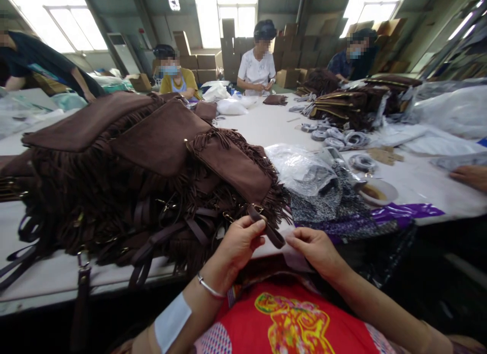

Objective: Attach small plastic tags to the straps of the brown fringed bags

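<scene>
- Left hand [239, 242] pinches the brown strap [268, 231] at the table edge [49, 283], fingers closed on it.
- Right hand [315, 250] pinches something pale just beside; I can't tell what.
- The strap trails from the fringed bag pile [144, 176].
- Strap-handling step, I judge; next needs a steady two-handed pull.
</scene>
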A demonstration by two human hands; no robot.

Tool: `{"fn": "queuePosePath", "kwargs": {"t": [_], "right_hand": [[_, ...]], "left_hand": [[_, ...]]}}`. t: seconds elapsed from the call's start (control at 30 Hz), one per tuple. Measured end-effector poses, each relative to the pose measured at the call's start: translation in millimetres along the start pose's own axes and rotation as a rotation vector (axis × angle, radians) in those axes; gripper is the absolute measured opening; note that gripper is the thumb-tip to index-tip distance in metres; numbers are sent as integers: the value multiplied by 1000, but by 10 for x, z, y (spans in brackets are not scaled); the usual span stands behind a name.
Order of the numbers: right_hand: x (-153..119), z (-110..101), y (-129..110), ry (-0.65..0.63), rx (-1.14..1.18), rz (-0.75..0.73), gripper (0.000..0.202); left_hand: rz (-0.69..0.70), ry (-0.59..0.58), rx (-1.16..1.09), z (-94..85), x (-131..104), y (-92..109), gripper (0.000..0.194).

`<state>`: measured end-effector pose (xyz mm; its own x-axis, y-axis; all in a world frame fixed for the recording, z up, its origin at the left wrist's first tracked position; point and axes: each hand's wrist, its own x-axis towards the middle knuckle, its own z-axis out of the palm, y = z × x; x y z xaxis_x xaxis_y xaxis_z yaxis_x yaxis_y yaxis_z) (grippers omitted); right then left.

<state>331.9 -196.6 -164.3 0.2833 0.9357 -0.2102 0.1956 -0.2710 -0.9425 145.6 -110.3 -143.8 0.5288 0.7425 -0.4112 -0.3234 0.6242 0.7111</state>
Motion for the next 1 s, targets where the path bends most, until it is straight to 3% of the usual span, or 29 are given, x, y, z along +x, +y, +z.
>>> {"fn": "queuePosePath", "kwargs": {"t": [0.23,0.53,1.0], "right_hand": [[-148,48,-50,-8,-12,9,30],[-148,73,42,-78,88,25,29],[-231,126,1,-112,237,89,29]], "left_hand": [[194,117,42,175,149,-129,37],[261,163,234,134,110,-200,32],[247,143,297,71,-10,-266,25]]}}
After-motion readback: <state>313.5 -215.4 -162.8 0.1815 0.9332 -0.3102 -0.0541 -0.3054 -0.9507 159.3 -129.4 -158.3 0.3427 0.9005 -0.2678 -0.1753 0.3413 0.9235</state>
